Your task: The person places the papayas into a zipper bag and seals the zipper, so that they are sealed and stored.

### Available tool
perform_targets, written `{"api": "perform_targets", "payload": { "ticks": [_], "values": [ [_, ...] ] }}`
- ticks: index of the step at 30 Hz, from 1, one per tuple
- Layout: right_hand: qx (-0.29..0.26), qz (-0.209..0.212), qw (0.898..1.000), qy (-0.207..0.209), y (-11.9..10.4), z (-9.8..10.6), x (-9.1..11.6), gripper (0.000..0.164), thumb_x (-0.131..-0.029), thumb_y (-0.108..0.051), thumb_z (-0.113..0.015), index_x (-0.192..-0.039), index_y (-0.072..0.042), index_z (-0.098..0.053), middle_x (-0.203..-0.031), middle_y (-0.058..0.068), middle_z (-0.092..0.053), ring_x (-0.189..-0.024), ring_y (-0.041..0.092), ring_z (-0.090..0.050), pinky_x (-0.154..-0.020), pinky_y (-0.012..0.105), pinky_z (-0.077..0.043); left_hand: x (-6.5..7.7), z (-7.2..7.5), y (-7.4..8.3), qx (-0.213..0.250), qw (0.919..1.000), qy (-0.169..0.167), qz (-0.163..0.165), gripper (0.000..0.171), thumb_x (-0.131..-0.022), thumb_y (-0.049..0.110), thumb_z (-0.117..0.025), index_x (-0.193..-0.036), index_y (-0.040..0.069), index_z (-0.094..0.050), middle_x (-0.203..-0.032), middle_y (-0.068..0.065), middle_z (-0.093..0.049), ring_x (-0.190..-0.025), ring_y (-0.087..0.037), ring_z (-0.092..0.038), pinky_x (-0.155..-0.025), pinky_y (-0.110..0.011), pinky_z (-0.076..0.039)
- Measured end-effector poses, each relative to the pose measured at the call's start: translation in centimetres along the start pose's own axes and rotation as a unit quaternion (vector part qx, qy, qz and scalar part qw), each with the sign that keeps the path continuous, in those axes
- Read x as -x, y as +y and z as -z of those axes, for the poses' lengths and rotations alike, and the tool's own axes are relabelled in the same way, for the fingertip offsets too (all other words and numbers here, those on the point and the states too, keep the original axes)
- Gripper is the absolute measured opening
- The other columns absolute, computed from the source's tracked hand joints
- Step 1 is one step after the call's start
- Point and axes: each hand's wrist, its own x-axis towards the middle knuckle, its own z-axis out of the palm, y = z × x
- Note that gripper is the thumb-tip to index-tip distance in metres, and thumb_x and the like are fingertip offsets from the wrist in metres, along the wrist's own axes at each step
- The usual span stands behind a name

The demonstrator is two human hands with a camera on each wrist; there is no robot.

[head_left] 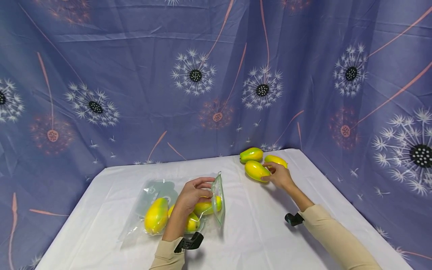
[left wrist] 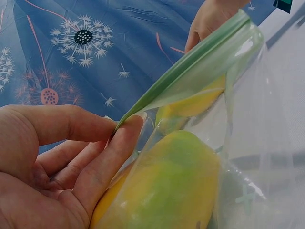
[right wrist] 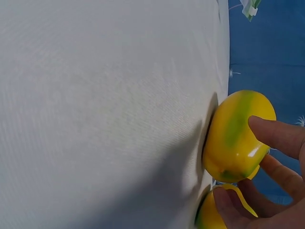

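My left hand (head_left: 192, 195) pinches the green zip edge of a clear zip bag (left wrist: 267, 143) between fingertips, its mouth raised and facing right. Inside the bag lie several yellow-green papayas, among them a big papaya (head_left: 156, 216) at the left and another papaya (head_left: 204, 207) near the mouth. At the back right, my right hand (head_left: 279, 176) holds the right end of a papaya (right wrist: 236, 136), thumb on its near side and fingers around the far side. A second papaya (head_left: 251, 154) lies behind it, and a third papaya (head_left: 276, 160) is partly hidden by the hand.
The table (head_left: 243, 232) wears a white cloth. A blue dandelion-print curtain (head_left: 141, 93) hangs along its back and right sides. Each wrist carries a black strapped camera, such as the left wrist camera (head_left: 189, 243).
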Motion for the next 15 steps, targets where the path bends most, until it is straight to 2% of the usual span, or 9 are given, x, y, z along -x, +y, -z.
{"api": "perform_targets", "payload": {
  "ticks": [15],
  "values": [
    [-0.015, 0.007, 1.0, 0.019, 0.48, -0.92, 0.45, 0.062, -0.081, -0.013, -0.084, -0.137, -0.002, -0.061, -0.129, 0.027, -0.065, -0.113, 0.042, -0.066, -0.096, 0.055, -0.053, -0.04, 0.05, -0.02, -0.005, 1.0, -0.001, -0.001, 0.051, -0.079, -0.013, -0.07, -0.128, -0.001, -0.068, -0.098, -0.007, -0.065, -0.069, -0.017, -0.065, -0.068, -0.034, -0.064]
  ]
}}
